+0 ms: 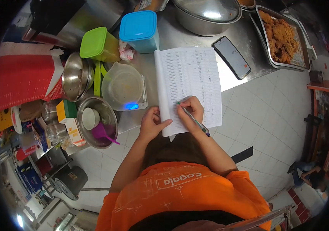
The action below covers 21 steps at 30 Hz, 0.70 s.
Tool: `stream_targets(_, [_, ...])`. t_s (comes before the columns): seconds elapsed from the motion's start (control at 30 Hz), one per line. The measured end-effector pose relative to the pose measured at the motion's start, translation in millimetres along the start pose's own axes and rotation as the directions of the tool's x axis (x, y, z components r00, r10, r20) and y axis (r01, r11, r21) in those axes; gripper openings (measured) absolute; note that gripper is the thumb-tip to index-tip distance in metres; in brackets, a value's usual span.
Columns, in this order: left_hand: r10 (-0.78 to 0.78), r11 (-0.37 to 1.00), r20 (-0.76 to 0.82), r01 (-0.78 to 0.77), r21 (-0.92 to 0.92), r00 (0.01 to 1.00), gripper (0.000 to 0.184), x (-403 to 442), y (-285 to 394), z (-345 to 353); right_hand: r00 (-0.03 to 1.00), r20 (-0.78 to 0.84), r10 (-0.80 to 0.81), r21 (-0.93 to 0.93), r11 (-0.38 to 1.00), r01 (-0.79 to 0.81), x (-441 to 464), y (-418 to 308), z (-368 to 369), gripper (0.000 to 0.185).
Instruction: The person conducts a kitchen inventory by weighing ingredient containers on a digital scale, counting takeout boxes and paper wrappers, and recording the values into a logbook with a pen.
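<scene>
A pad of printed list sheets [193,77] lies on the steel counter, its left pages folded back into a roll and its lower end reaching past the counter's edge. My right hand [192,114] is closed round a pen [195,121], with the tip touching a printed row near the pad's middle. At the lower left edge, my left hand [152,122] has its thumb over the folded pages and its other fingers curled beside them. Left of the pad, a translucent bowl [123,85] stands on a kitchen scale [143,101] with a lit blue display.
A phone [232,57] lies right of the pad, near a tray of fried food [282,38]. Behind stand a lidded pot [210,17], a blue-lidded container [139,30] and a green-lidded one [99,44]. A steel bowl [110,107] holds a cup and purple scoop.
</scene>
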<state>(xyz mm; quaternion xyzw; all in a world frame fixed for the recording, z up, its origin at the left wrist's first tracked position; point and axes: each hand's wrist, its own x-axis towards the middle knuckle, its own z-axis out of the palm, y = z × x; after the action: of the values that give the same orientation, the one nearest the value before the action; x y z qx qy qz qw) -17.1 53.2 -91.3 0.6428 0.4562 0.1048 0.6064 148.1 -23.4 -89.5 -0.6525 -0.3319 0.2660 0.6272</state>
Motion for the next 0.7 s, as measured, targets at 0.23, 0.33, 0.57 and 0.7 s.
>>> stream_targets(0.23, [-0.037,0.999,0.031,0.037,0.006,0.999,0.052,-1.1,11.9,-4.0,0.999,-0.048,-0.008,-0.074,0.997,0.004,-2.9,-0.9,4.8,0.013])
stream_targets(0.33, [-0.041,0.999,0.055,0.043,-0.033,0.998,0.052,1.9,6.6,-5.8,0.997,-0.082,-0.007,-0.099,0.995,-0.001,-3.7,-0.9,3.3,0.013])
stream_targets(0.57, [-0.082,0.995,0.085,0.087,-0.056,0.993,0.051,3.6,9.1,-8.2,0.994,-0.101,-0.032,-0.091,0.996,0.023,-5.3,7.5,4.7,0.013])
stream_targets(0.7, [-0.086,0.993,0.114,0.094,-0.068,0.99,0.052,5.2,10.5,-11.1,0.996,-0.087,-0.029,-0.101,0.995,0.02,-4.4,6.4,3.4,0.013])
